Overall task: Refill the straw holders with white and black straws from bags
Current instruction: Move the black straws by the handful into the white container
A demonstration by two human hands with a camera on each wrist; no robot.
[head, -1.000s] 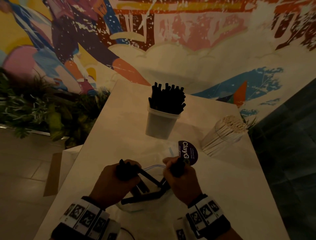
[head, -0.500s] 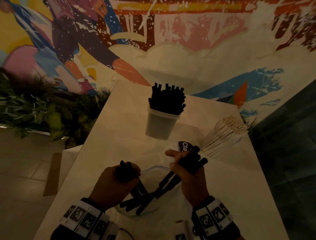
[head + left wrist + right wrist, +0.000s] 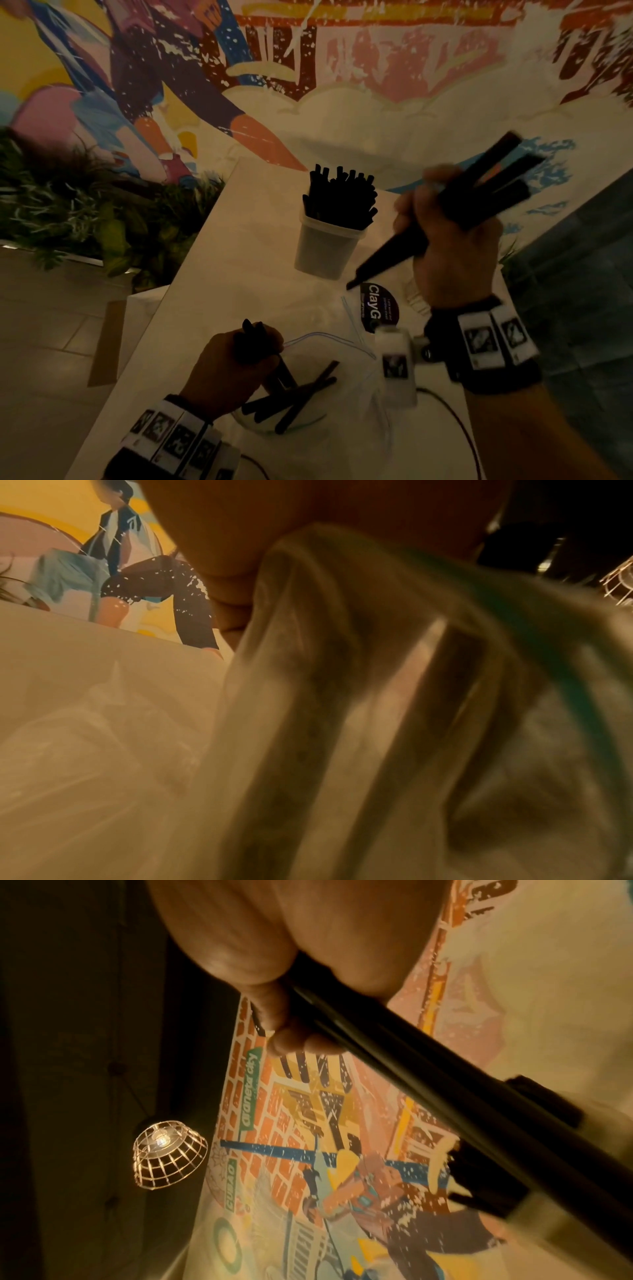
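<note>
While the right hand point(image 3: 452, 246) grips black straws point(image 3: 479, 192) raised right of the holder point(image 3: 325, 250), the left hand point(image 3: 233, 370) grips straws in the bag point(image 3: 308, 404) nearer on the desk point(image 3: 239, 274); only the right wrist view shows a lamp point(image 3: 169, 1156).

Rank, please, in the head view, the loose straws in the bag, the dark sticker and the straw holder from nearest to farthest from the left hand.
1. Loose straws: just right of the left hand.
2. Sticker: farther right, mid-table.
3. Holder: beyond, toward the wall.

The right hand point(image 3: 455, 246) has lifted its black straws point(image 3: 479, 192) clear of the bag point(image 3: 308, 387).
</note>
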